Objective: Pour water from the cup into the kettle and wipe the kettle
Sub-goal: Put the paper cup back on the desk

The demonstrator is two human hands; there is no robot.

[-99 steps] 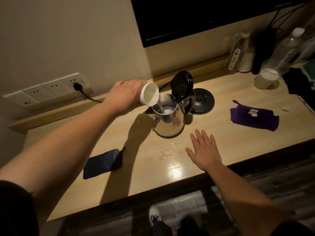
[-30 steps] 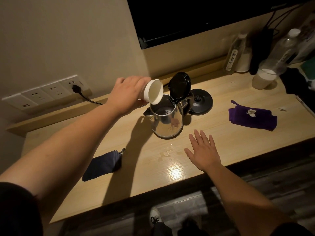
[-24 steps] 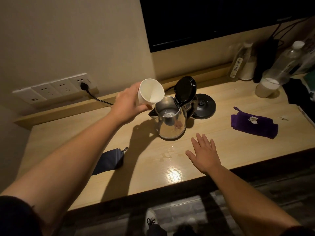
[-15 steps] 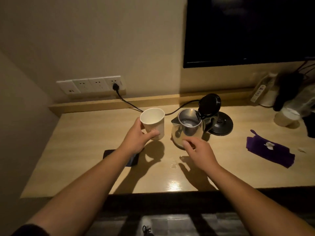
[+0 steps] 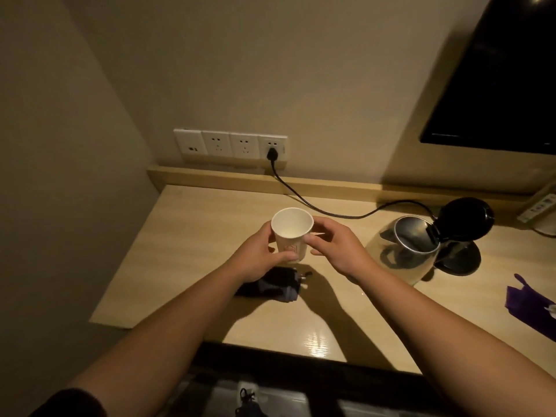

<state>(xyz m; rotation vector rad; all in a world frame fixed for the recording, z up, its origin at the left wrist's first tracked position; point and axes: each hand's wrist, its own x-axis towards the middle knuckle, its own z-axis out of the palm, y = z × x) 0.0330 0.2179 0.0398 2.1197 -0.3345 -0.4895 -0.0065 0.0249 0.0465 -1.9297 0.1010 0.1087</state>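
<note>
Head view: a white paper cup [image 5: 291,233] held upright above the wooden desk [image 5: 192,236], left of the kettle [image 5: 406,251].
The left hand [image 5: 258,257] wraps its fingers around the cup's side; the right hand [image 5: 337,248] touches the rim with thumb and fingertips, otherwise loosely spread. The kettle stands apart to the right, black lid [image 5: 464,219] raised. A dark cloth [image 5: 270,285] lies beneath the hands; a purple cloth [image 5: 529,305] lies at the right edge.

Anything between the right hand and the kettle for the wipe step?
Nothing visible. The right hand is at the cup, which the left hand holds; bare desk lies between it and the kettle. The kettle's lid stands open.
</note>
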